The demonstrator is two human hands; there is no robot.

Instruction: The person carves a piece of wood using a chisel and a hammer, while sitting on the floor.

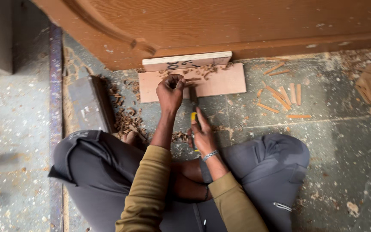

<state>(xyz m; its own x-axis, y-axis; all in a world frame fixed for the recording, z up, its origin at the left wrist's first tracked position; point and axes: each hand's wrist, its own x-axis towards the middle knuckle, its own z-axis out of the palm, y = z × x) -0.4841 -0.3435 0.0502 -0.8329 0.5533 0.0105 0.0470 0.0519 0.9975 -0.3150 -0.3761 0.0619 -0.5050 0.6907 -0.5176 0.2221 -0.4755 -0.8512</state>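
— Well, where are the person's hands?

— The left hand (pixel 170 91) is curled into a loose fist over the near edge of the flat pink board (pixel 220 80), close beside the blade of the chisel (pixel 193 102). Whether those fingers pinch anything cannot be told. The right hand (pixel 202 134) is wrapped shut around the chisel's yellow handle.

— And the chisel itself?

— It stands nearly upright in the view, its dark blade crossing the near edge of the pink board. Wood shavings (pixel 202 70) lie on that board.

— What sits around it?

— A pale wood block (pixel 187 61) lies just behind the board, against the brown door (pixel 245 25). Short wooden strips (pixel 280 96) are scattered on the grey floor (pixel 340 141) to the right. The person sits cross-legged in grey trousers (pixel 271 167).
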